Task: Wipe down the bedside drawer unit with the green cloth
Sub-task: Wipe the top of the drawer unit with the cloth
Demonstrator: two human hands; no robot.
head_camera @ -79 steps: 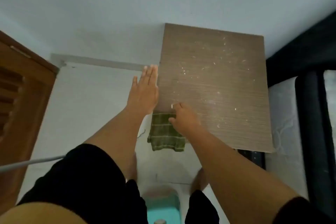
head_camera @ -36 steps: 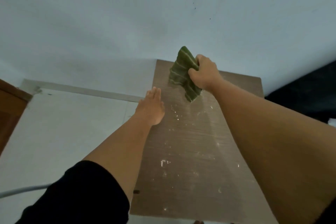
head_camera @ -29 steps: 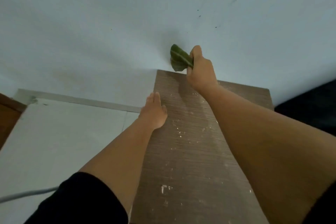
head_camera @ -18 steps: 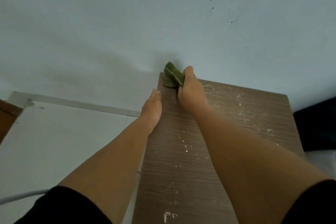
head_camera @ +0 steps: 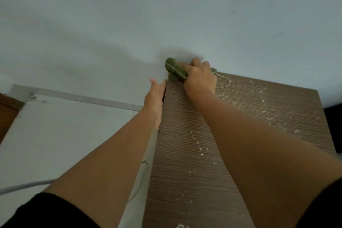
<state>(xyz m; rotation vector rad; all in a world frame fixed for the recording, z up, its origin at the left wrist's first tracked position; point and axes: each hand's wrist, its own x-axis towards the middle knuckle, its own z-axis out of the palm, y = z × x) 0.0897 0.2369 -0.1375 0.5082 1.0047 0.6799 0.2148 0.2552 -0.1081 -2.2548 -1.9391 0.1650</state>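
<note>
The bedside drawer unit (head_camera: pixel 262 116) shows its brown wood-grain top, speckled with white crumbs and dust. My right hand (head_camera: pixel 199 77) is shut on the bunched green cloth (head_camera: pixel 174 69) and presses it onto the top's far left corner, against the wall. A loose pale thread (head_camera: pixel 224 81) trails from the cloth onto the wood. My left hand (head_camera: pixel 155 98) lies flat with fingers together along the unit's left side edge. Most of the cloth is hidden under my right hand.
A pale blue-grey wall (head_camera: pixel 166 15) rises right behind the unit. Light floor tiles (head_camera: pixel 64 131) lie to the left, with a grey cable (head_camera: pixel 24 186) across them and a wooden door (head_camera: pixel 7 113) at the far left. Something dark (head_camera: pixel 333 126) stands at the right.
My right hand carried the cloth from the unit's front edge to the far left corner and pressed it down there. My left hand slid forward along the left edge. The view tilted up.
</note>
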